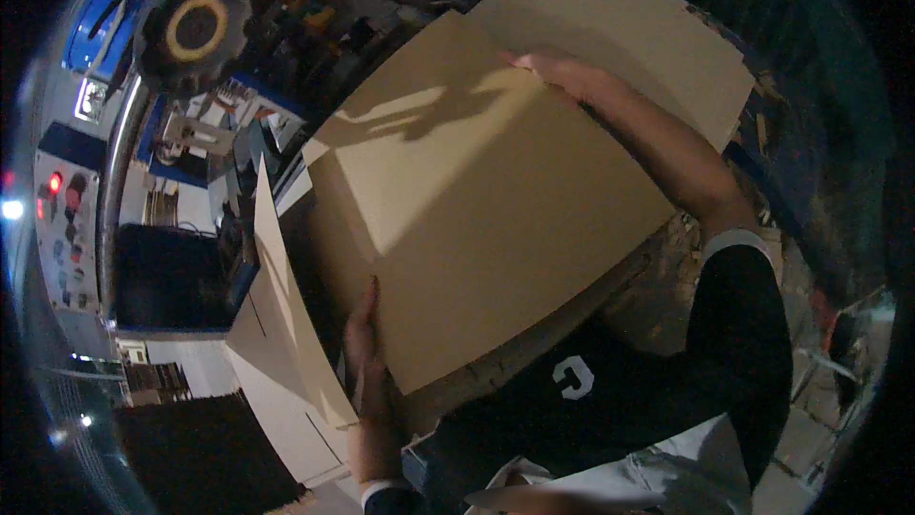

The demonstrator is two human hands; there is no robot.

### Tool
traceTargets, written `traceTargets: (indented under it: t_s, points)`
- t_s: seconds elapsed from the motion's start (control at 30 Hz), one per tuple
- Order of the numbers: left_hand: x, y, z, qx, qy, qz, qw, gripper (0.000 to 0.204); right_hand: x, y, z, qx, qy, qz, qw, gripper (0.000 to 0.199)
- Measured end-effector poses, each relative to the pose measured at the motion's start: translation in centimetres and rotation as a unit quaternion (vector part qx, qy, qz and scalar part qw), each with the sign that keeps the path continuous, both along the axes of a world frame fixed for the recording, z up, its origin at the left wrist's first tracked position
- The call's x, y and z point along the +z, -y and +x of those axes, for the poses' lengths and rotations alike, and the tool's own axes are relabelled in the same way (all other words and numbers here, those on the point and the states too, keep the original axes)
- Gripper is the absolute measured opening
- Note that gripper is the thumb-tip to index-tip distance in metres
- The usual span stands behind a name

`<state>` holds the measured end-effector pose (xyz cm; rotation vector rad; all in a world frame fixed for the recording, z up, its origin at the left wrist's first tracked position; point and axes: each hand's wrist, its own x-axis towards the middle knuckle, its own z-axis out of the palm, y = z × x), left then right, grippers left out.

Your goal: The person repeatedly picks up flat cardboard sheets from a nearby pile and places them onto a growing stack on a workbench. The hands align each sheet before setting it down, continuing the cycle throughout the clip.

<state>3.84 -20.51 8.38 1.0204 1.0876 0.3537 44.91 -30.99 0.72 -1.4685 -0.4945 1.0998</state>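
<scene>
A large brown cardboard sheet (496, 220) lies tilted in front of me, with a crease near its left side and a shadow across it. My left hand (364, 336) is at its near left edge, closed on the edge with fingers pointing away from me; part of the hand is hidden. Over the far right edge reaches my right hand (560, 75), closed on the border there, its fingers partly hidden. Beyond it, more flat cardboard (639, 39) extends to the far right. A narrow upright cardboard panel (286, 277) stands left of my left hand.
A dark knobbed handwheel (195, 29) and a curved metal pipe (124, 162) stand at the far left. Beside them is a control panel (67, 229) with lit red lamps. A stack of dark-edged board (205, 453) sits at lower left. Scraps (686, 253) litter the right.
</scene>
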Motion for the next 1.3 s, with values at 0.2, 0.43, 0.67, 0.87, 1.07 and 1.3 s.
traceTargets:
  t_s: [0.2,0.43,0.67,0.87,1.07,1.3]
  points:
    - [-2.9,1.4,-5.2,-0.037,-0.030,0.232,0.972,0.037,-1.2,0.5,1.2,0.058,0.228,0.067,0.970,0.043]
    - [-1.9,6.0,-17.7,-0.043,-0.160,0.780,0.604,0.064,5.4,5.3,-0.5,-0.153,0.425,-0.103,0.886,0.046]
    - [-0.9,0.4,-15.8,-0.258,-0.264,0.751,0.548,0.062,9.5,12.4,-10.1,0.066,0.679,-0.087,0.726,0.051]
    - [-2.0,0.1,-16.0,-0.260,-0.181,0.736,0.598,0.069,6.0,17.1,-19.0,0.225,0.661,-0.150,0.700,0.088]
    - [-1.7,-2.0,-15.6,-0.268,-0.250,0.722,0.587,0.056,5.0,14.7,-15.3,0.207,0.661,-0.166,0.702,0.095]
    - [-3.0,-8.0,-11.1,-0.247,-0.218,0.755,0.567,0.053,4.6,7.2,-8.1,0.197,0.670,-0.189,0.690,0.074]
